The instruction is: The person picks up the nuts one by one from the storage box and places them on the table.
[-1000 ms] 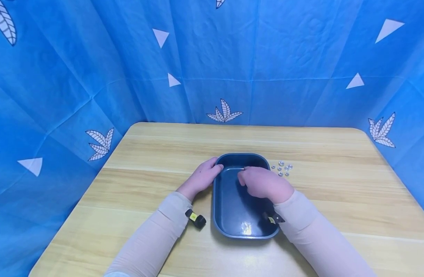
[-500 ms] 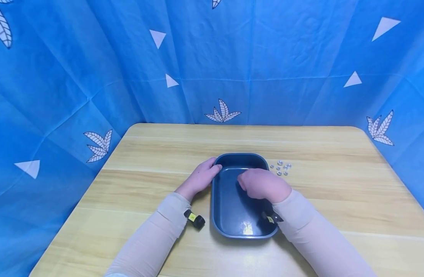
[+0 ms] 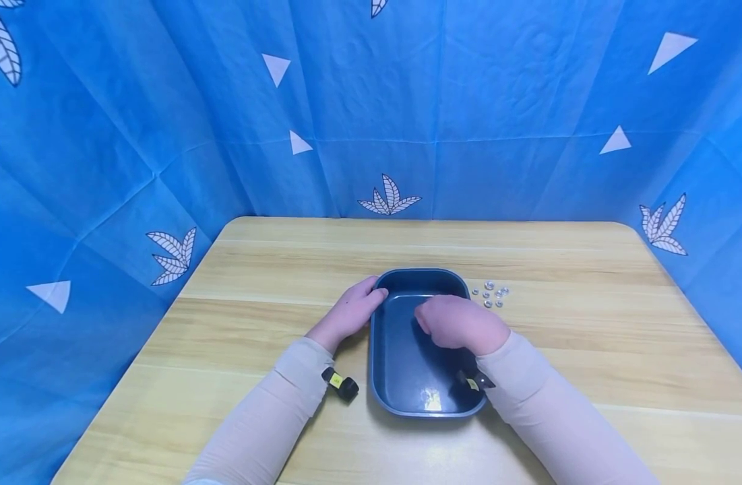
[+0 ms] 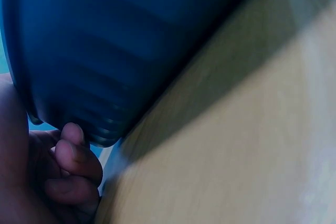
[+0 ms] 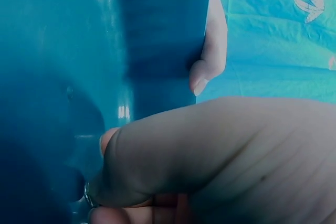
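Observation:
A deep, dark blue tray [image 3: 407,377] with rounded corners stands on the table. At its far left corner my left hand [image 3: 355,306] grips the wall, with the thumb over the rim and the fingers [image 4: 79,161] curled outside it. My right hand [image 3: 458,323] is inside the tray, low over its floor. Between its thumb [image 5: 147,161] and fingers it pinches a small shiny ring-like piece [image 5: 88,195], mostly hidden by the fingertips. In the head view that piece is behind the hand.
Several small shiny round pieces [image 3: 488,285] lie on the wooden table [image 3: 589,303], just right of the tray's far right corner. A blue patterned curtain [image 3: 498,101] hangs around the table. Each wrist carries a black strap [image 3: 340,384].
A second ago a right fingertip showed beyond the knuckles; it has drawn in, and the hand sits slightly nearer the body. The left hand keeps its hold on the tray.

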`<state>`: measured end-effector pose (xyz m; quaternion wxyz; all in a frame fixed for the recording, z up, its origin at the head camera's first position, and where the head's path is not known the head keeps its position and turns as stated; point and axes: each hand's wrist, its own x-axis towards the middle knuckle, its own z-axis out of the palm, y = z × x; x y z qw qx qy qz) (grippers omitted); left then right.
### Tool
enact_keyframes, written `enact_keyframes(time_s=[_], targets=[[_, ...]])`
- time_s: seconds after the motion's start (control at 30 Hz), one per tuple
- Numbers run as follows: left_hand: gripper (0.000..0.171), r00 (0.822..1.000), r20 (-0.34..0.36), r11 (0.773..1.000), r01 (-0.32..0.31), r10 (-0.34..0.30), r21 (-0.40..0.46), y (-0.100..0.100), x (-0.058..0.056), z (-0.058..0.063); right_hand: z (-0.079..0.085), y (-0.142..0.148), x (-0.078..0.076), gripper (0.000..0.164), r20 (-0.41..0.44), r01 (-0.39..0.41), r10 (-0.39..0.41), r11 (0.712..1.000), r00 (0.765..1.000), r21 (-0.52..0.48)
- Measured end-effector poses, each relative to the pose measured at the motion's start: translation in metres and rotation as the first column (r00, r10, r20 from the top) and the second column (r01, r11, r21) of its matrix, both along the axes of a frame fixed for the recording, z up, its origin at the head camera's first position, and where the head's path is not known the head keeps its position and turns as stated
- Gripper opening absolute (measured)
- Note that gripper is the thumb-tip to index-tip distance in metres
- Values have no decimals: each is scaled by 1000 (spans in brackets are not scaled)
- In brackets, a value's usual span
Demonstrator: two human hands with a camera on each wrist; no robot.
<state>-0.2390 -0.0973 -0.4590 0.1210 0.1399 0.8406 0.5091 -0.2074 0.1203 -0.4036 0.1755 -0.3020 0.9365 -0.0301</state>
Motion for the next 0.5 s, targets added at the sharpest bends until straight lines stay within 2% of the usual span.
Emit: enact_keyframes(time_s=[0.13,0.5], targets=[[29,999,-31,1000,-10,10,-14,0,-1,-1,1,-1,0,26,-15,-30,30,1000,999,-4],[32,1000,-14,1000,-12,12,-19,0,2,2,6,0,4,27,-4,-30,30,999,1000,-40]])
